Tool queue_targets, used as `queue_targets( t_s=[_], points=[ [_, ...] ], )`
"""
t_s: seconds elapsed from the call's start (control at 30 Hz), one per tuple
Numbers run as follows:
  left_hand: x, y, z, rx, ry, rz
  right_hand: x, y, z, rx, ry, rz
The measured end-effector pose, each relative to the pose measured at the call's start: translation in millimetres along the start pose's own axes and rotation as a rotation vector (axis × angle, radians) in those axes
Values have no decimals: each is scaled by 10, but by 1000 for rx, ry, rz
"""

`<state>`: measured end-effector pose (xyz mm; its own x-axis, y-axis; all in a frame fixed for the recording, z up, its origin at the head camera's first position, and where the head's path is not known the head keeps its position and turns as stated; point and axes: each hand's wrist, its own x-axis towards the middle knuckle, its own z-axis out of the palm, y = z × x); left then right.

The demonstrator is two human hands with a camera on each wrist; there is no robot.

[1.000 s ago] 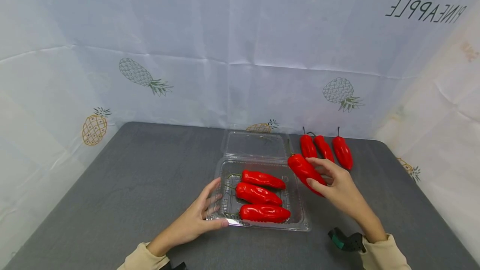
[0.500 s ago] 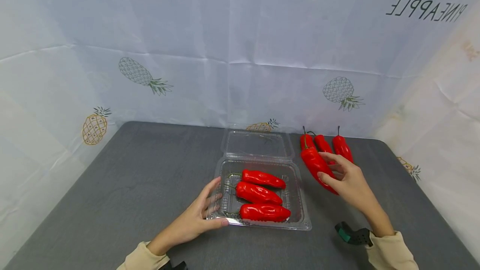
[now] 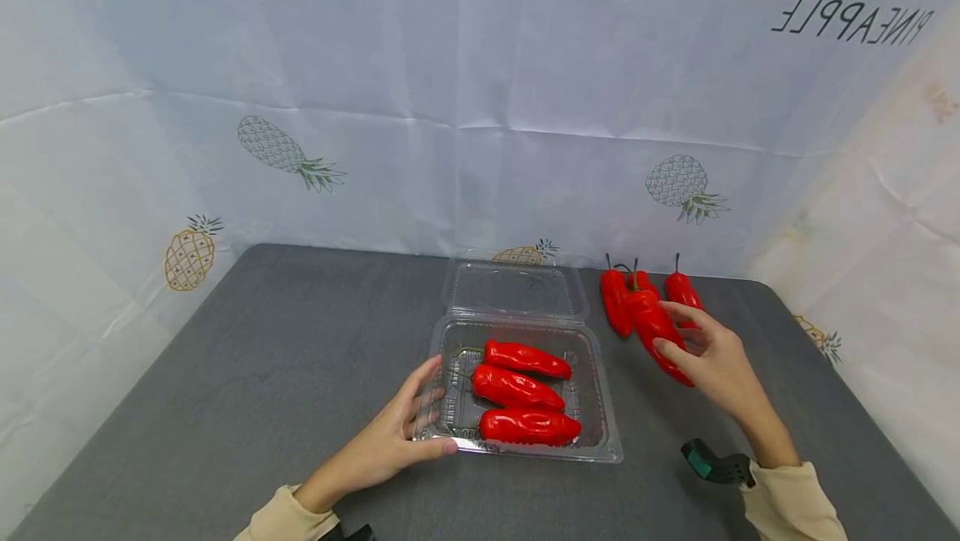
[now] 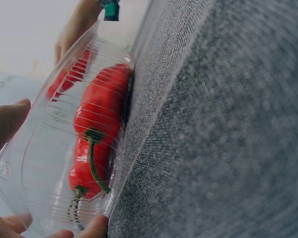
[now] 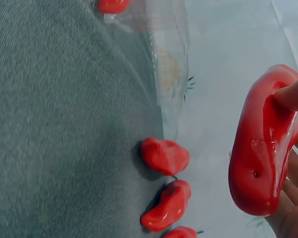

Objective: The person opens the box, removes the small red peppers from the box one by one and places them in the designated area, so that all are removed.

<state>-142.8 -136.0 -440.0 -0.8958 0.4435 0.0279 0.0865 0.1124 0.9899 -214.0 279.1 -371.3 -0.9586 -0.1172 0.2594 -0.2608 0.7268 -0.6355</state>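
One pepper [image 3: 654, 329], pinched in R hand [image 3: 716, 362], could slip (slick skin) onto loose peppers [image 3: 614, 305] beyond grip, gap unclear; L hand [image 3: 390, 438] spread against box [image 3: 600, 420].

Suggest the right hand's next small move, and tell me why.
I'd probably lower the held pepper onto the table beside the three loose peppers: the right hand has carried it away from the open box towards them, and it looks raised off the table.

You are working in soft light, highlights glinting on boxed peppers [image 3: 517, 388]; your wrist views are looking dimmer, the left blurring the near tabletop [image 4: 248, 124], the right showing shadows beside loose peppers [image 5: 165, 156].
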Motion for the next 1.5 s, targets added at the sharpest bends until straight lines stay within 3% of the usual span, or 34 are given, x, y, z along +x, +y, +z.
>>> queue_targets(
  t_s=[0.77, 1.17, 1.5],
  points=[
    [6, 4, -4, 2, 0, -23, 78, 373, -92, -13, 89, 68],
    [-7, -7, -6, 6, -2, -2, 149, 544, -198, -40, 150, 104],
    [6, -6, 1, -4, -5, -12, 236, 733, -295, -69, 146, 145]
  ],
)
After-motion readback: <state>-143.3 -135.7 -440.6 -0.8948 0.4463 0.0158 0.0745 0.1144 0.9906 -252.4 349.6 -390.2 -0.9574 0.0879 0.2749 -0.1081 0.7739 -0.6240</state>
